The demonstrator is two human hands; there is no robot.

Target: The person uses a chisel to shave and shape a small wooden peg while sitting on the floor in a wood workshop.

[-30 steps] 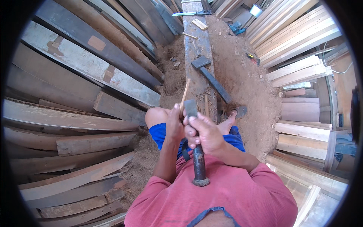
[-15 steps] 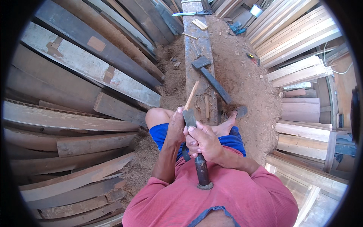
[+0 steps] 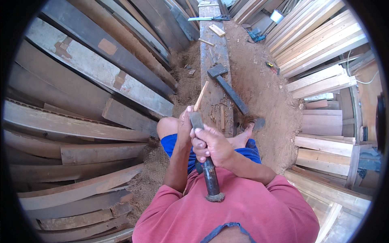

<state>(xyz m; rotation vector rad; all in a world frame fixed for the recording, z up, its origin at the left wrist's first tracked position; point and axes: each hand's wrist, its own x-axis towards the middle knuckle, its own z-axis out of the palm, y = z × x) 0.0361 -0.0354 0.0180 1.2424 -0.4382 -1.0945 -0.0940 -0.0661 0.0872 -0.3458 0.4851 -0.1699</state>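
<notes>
My right hand (image 3: 213,145) is wrapped round a wide chisel (image 3: 212,178), its dark handle end resting near my chest. The chisel's flat metal blade points away from me. In my left hand (image 3: 185,124) is a thin wooden stick (image 3: 200,96), its narrowed tip pointing up and away. The blade lies against or over the lower part of the stick; the exact contact is hidden. Beyond my hands a dark mallet (image 3: 229,89) lies across a worn wooden plank bench (image 3: 210,54), which runs away from me between my legs.
A handsaw (image 3: 208,18) and small wood pieces (image 3: 216,30) lie farther along the bench. Stacked boards (image 3: 105,79) line the left, lighter planks (image 3: 320,36) the right. A blue power tool (image 3: 256,35) and a red-and-yellow tool (image 3: 272,67) lie on the sawdust-covered ground.
Both hands have shifted slightly left and away from me. The chisel blade has slid farther along the stick toward its tip, and its handle end has moved a little left.
</notes>
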